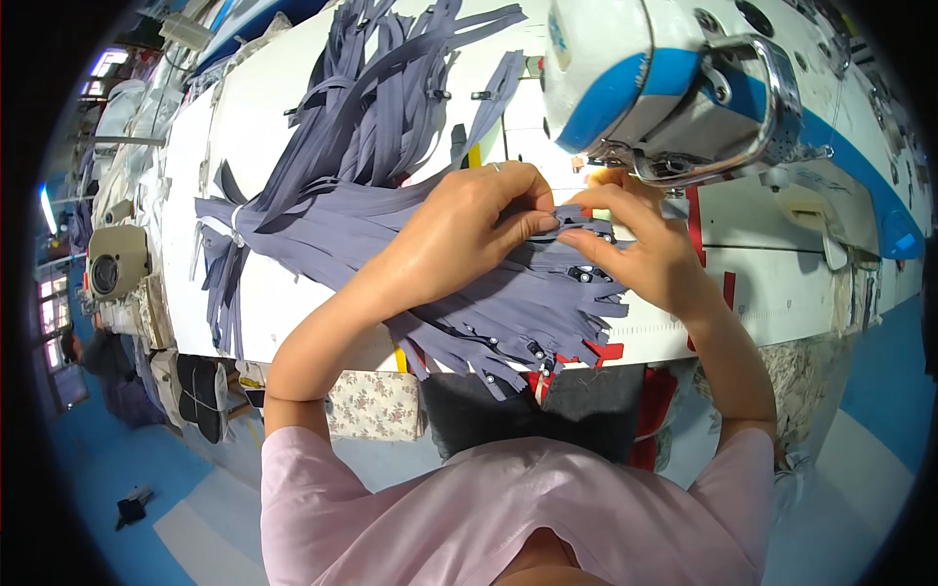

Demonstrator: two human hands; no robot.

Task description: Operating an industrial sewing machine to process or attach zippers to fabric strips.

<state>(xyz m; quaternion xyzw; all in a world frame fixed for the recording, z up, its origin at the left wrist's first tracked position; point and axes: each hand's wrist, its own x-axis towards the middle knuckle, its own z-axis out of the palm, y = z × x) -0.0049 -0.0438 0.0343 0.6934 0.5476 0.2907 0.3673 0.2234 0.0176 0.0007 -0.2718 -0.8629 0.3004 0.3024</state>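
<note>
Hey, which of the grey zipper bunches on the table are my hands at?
The nearer bunch, fanning out from the white tie near its left end, under your left hand and right hand. The other bunch lies farther back.

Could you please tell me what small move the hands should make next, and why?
Perhaps lift the zipper end clear of the grey zipper bundle: fingertips of the left hand and right hand come together at it, other zippers crowd close by, and the sewing machine stands just beyond.
</note>
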